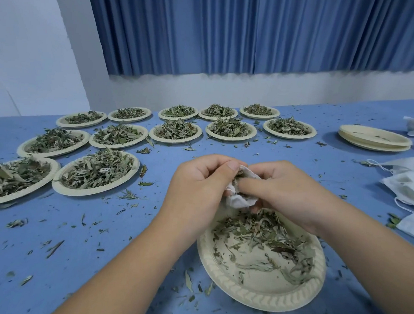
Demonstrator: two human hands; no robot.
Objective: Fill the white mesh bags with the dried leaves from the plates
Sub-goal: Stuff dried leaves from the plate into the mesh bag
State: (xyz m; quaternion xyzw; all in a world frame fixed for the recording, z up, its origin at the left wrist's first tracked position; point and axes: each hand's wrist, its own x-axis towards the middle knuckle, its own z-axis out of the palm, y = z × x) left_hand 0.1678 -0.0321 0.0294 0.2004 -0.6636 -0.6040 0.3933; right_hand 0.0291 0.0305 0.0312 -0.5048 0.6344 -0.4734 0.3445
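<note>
We are mid-fill: our left hand grips the small white mesh bag above the cream paper plate, while our right hand pinches dried green leaves into its mouth. Next, we likely gather another pinch.

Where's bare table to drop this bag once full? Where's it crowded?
Free, crumbs only: near-left table between the left hand and the closest full plate; also the strip between the right hand and the empty plate stack. Crowded: leaf plates in rows far left, spare bags at the right edge. Both hands grip the mesh bag.
</note>
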